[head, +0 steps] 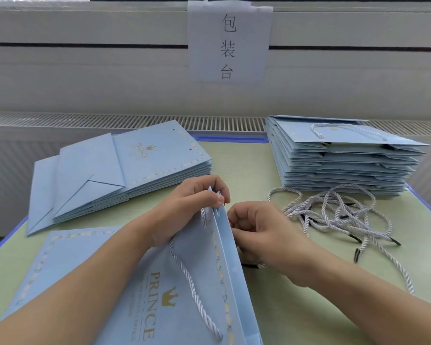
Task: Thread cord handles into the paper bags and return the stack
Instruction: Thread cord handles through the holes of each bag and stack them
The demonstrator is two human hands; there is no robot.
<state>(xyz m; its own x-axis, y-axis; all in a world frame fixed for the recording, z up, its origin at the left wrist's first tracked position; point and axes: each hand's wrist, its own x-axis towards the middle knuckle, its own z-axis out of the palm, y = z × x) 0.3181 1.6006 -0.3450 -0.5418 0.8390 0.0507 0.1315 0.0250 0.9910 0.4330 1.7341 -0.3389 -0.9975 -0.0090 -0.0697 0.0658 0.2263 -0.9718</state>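
Note:
A light blue paper bag (199, 282) printed PRINCE stands tilted on its edge in front of me. My left hand (184, 207) pinches its upper corner. A white twisted cord handle (192, 287) hangs down its near face. My right hand (256, 232) is curled against the bag's far side, and a black cord tip (250, 265) shows just below it; what the fingers hold is hidden. Loose white cords (339, 215) with black tips lie in a tangle on the table to the right.
A fanned stack of flat blue bags (125, 170) lies at the back left. A taller stack of bags (341, 158) with a cord on top stands at the back right. The green table (309, 307) has a blue rim. A paper sign (228, 43) hangs on the wall behind.

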